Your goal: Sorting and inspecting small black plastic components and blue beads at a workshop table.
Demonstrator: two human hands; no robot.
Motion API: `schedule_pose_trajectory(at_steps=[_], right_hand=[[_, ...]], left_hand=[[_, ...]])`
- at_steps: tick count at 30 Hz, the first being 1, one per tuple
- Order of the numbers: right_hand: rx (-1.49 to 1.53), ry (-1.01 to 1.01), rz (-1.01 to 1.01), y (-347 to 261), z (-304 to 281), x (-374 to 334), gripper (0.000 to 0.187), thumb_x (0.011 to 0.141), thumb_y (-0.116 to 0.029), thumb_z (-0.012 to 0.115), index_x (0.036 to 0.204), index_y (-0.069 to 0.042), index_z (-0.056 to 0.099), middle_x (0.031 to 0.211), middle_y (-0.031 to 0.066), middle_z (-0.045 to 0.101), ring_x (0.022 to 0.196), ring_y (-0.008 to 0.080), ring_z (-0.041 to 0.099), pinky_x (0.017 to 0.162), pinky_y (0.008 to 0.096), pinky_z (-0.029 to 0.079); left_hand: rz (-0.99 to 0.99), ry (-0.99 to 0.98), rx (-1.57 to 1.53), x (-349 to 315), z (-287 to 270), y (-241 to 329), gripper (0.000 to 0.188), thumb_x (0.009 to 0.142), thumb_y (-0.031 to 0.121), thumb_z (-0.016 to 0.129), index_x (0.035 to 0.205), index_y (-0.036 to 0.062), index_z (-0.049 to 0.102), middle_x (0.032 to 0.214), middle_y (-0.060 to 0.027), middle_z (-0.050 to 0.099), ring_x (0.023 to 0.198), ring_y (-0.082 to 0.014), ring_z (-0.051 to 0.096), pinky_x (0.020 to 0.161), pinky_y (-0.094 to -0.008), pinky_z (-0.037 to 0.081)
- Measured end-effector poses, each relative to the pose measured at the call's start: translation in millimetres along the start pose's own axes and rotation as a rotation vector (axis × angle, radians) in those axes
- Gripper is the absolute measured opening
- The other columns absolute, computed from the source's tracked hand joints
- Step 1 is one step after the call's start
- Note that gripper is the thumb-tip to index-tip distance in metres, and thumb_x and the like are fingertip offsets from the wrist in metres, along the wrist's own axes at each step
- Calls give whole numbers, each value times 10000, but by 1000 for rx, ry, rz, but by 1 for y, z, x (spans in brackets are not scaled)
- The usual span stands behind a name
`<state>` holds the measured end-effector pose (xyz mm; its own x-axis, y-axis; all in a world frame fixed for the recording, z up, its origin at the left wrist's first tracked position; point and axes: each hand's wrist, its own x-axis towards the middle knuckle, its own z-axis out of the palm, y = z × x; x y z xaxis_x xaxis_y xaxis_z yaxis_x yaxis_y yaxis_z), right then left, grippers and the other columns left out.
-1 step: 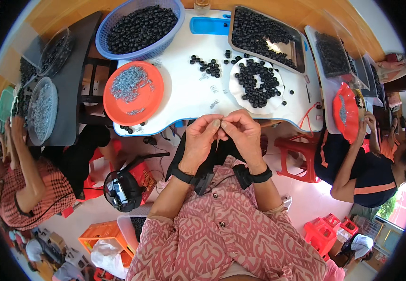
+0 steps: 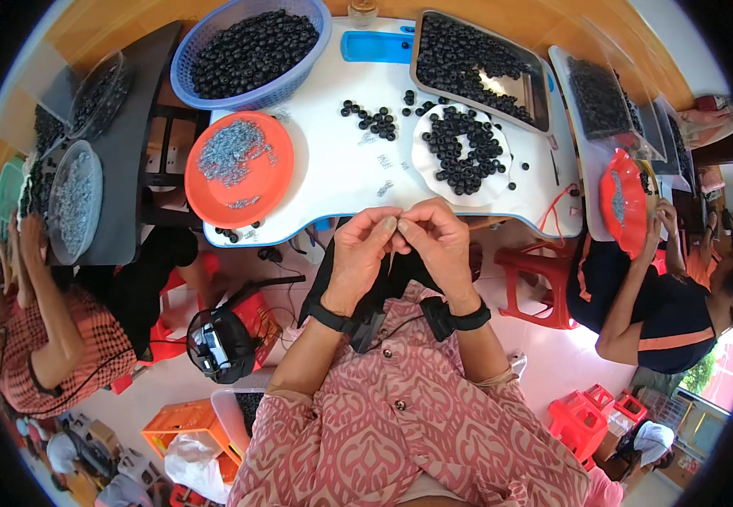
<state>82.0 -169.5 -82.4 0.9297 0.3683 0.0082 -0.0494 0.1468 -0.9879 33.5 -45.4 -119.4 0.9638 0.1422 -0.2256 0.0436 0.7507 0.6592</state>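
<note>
My left hand (image 2: 363, 252) and my right hand (image 2: 441, 245) meet fingertip to fingertip just off the table's near edge. Both are pinched closed, and whatever they grip is too small to make out. Ahead on the white table (image 2: 324, 152) lie a red-orange plate (image 2: 278, 182) of small grey metal pieces and, to the right, a white scalloped plate (image 2: 423, 160) of black ring-like parts (image 2: 466, 173). Between the plates are loose black parts (image 2: 379, 125) and little groups of grey pieces (image 2: 386, 186).
A blue basket (image 2: 299, 72) heaped with black parts stands at the back left. Farther right sit a metal tray (image 2: 542, 114) of the same parts and a blue tray (image 2: 366, 46). People work at tables on both sides. A red stool (image 2: 536, 283) is at my right.
Almost nothing differs. The whole view has shifted very slightly, and my hands stay pinched together in the same place.
</note>
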Motion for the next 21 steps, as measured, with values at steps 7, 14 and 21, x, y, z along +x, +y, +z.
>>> schedule_pose_trajectory(at_steps=[7,14,21], right_hand=[[-534,128,-169,0,-29,15,59,831,10,664,883,0,638,847,59,588,669,112,601,580,247,483],[-892,243,-218,2,-58,38,83,812,11,643,892,-9,651,842,131,596,680,259,617,593,326,485],[-1195,266,-408,3,-72,58,155,800,-3,624,937,-48,681,918,98,609,826,298,572,711,376,471]], left_hand=[[-68,-26,-118,4,-3,-3,204,954,81,561,1117,-29,618,938,-99,656,709,-116,601,689,-287,541],[-84,-15,-132,6,-2,-2,217,952,78,566,1123,-49,611,943,-112,651,694,-116,605,681,-281,555],[-85,-25,-116,7,-5,-6,221,952,81,567,1128,-45,612,947,-111,652,697,-114,605,688,-282,560]])
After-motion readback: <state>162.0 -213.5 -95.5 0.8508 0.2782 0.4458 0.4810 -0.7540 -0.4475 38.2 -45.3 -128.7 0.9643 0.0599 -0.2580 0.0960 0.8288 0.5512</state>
